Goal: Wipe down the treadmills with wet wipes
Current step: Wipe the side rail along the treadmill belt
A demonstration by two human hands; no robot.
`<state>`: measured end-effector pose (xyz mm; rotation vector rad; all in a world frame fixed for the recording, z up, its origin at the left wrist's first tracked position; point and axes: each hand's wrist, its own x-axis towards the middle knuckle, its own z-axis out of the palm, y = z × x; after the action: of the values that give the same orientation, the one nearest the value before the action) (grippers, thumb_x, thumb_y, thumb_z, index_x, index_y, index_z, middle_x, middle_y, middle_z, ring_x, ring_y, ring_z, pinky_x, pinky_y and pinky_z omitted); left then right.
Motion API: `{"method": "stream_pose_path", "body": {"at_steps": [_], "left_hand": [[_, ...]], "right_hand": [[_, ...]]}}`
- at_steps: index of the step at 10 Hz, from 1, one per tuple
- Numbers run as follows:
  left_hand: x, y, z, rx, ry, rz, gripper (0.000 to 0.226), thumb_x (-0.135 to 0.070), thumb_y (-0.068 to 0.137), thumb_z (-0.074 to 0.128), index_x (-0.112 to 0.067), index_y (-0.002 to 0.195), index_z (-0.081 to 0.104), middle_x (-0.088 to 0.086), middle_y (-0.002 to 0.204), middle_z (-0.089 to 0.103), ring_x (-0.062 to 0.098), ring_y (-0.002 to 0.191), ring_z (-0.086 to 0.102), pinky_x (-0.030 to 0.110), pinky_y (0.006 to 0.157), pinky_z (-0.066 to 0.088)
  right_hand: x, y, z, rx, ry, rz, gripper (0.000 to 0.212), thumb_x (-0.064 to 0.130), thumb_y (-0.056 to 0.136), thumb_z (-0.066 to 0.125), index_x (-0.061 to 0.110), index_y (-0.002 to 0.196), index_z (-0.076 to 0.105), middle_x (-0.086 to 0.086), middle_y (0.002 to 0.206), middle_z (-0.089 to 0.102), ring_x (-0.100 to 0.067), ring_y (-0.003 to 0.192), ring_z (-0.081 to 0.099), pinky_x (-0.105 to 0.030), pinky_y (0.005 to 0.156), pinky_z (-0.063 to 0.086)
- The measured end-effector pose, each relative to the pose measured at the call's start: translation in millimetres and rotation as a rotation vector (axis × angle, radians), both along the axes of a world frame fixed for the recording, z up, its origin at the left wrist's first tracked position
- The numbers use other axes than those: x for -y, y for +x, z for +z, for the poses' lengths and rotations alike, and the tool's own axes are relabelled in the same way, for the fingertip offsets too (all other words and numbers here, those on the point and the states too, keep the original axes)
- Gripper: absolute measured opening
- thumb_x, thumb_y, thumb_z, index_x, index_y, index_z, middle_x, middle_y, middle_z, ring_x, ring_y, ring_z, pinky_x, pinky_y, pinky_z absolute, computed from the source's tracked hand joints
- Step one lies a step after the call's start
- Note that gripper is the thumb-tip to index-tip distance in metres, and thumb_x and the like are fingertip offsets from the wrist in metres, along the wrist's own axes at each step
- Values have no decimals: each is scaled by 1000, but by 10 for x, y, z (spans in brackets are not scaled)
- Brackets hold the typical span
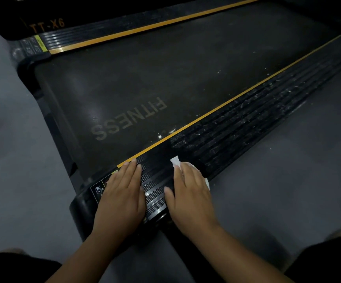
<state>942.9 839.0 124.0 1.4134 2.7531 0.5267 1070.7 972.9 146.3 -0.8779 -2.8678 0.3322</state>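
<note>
The left hand (122, 193) lies flat, fingers straight and together, on the near end of the black ribbed side rail (237, 135) of the dark treadmill (43, 111), partly covering a small warning sticker (99, 189) at the rail's near corner. Just beside it, the right hand (190, 193) presses a crumpled white wet wipe (175, 161) flat against the same rail, fingers extended over it; the wipe shows past the fingertips and the hand's outer edge. Farther along, white flecks dot the rail. A yellow strip (216, 111) borders the worn black belt (145, 78), which is printed with faded FITNESS lettering (128, 119). Grey floor (277, 180) lies on both sides.
</note>
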Motion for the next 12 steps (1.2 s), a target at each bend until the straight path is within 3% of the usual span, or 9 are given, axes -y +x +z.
{"method": "stream_pose_path", "body": {"at_steps": [2, 4, 6, 7, 8, 9, 10, 11, 12], "left_hand": [[7, -8, -16, -14, -3, -7, 58, -31, 97, 32, -2, 145, 50, 16, 153, 44, 29, 145, 38, 51, 116, 34], [-34, -22, 0, -23, 27, -20, 58, -31, 95, 34, 1, 140, 54, 18, 149, 50, 34, 139, 46, 52, 113, 34], [-389, -198, -10, -11, 18, -171, 57, -34, 101, 30, -4, 146, 49, 13, 155, 43, 27, 145, 38, 48, 118, 34], [-402, -196, -10, -26, 9, -170, 57, -33, 101, 30, -5, 147, 47, 12, 156, 42, 24, 147, 36, 42, 120, 27], [-414, -168, 17, -29, -5, -154, 58, -33, 100, 29, -4, 147, 47, 13, 155, 43, 26, 146, 37, 43, 120, 28], [-431, -184, 17, -23, -13, -157, 58, -32, 99, 31, -3, 146, 49, 14, 154, 44, 27, 145, 38, 46, 118, 32], [-412, -172, 16, -42, -13, -161, 58, -32, 100, 32, -2, 145, 50, 15, 154, 44, 28, 145, 40, 44, 119, 28], [-408, -150, 25, -45, -19, -146, 58, -34, 101, 30, -4, 147, 47, 13, 156, 42, 25, 147, 35, 40, 120, 24], [-414, -128, 47, -53, -34, -136, 59, -33, 100, 30, -4, 148, 47, 12, 157, 41, 24, 147, 35, 39, 121, 22]], "right_hand": [[-80, -375, -57, -32, -45, 56, 78, 58, 97, 24, 9, 158, 26, -11, 165, 23, -24, 154, 14, -39, 126, 6], [-116, 54, -39, 0, -44, 322, 70, 50, 97, 39, 14, 157, 32, -2, 162, 32, -19, 151, 25, -40, 123, 22], [-463, -473, 15, 24, -33, 124, 74, 43, 92, 15, 16, 161, 19, -3, 167, 21, -16, 154, 10, -28, 123, -5], [-293, -171, 19, 24, -26, 258, 69, 39, 94, 27, 17, 158, 29, -1, 163, 32, -16, 151, 23, -28, 123, 1], [-583, -113, 55, 53, -78, 139, 70, 48, 96, 21, 27, 161, 14, 7, 167, 18, -11, 154, 11, -40, 124, 12], [-847, -479, 60, 66, -135, -6, 64, 47, 105, 24, 25, 162, 4, 6, 169, 6, -12, 155, -1, -39, 123, 2], [-590, -558, 52, 50, -87, 141, 66, 44, 103, 25, 18, 162, 10, -1, 169, 10, -16, 155, 1, -31, 124, -8], [-445, -228, 35, 52, -60, 263, 72, 48, 95, 21, 18, 160, 23, -1, 166, 24, -15, 154, 13, -33, 123, 2], [-807, -389, 15, 58, -85, 75, 68, 55, 100, 21, 26, 161, 14, 5, 167, 17, -13, 154, 8, -43, 124, 12]]}}
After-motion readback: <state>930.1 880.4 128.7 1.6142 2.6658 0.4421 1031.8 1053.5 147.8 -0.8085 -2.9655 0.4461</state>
